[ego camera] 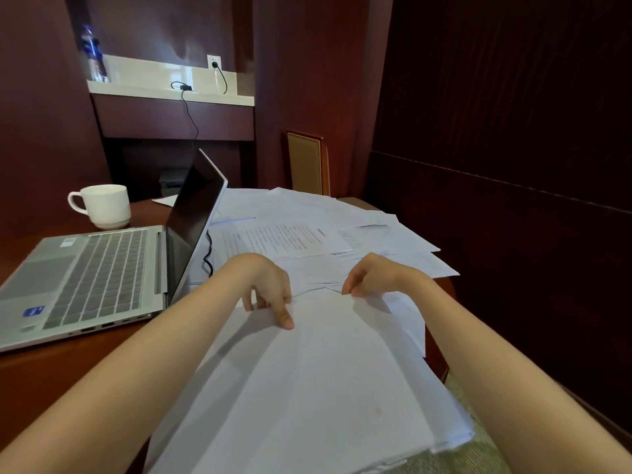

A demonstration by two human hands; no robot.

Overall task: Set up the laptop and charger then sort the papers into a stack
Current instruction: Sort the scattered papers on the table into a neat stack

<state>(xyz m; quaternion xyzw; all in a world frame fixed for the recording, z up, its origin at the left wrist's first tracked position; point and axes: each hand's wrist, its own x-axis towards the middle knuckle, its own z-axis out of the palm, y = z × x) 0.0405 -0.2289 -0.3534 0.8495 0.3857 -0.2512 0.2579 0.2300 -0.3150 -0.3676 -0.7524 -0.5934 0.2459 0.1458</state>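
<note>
A stack of white papers (pixel 318 381) lies in front of me, its near end hanging over the table's edge. My left hand (pixel 270 285) grips the stack's far left edge, thumb pressed on the top sheet. My right hand (pixel 369 273) pinches the far right edge. Beyond the hands, loose printed sheets (pixel 307 230) lie spread across the table. A silver laptop (pixel 102 268) sits open at the left, screen dark. The black charger cable (pixel 207 258) runs from its right side up to a wall socket (pixel 214 63).
A white mug (pixel 102 205) stands behind the laptop on the brown wooden table (pixel 68 381). A water bottle (pixel 93 53) stands on the white shelf at the back left. A wooden chair (pixel 307 162) stands beyond the table. Dark wall panels fill the right.
</note>
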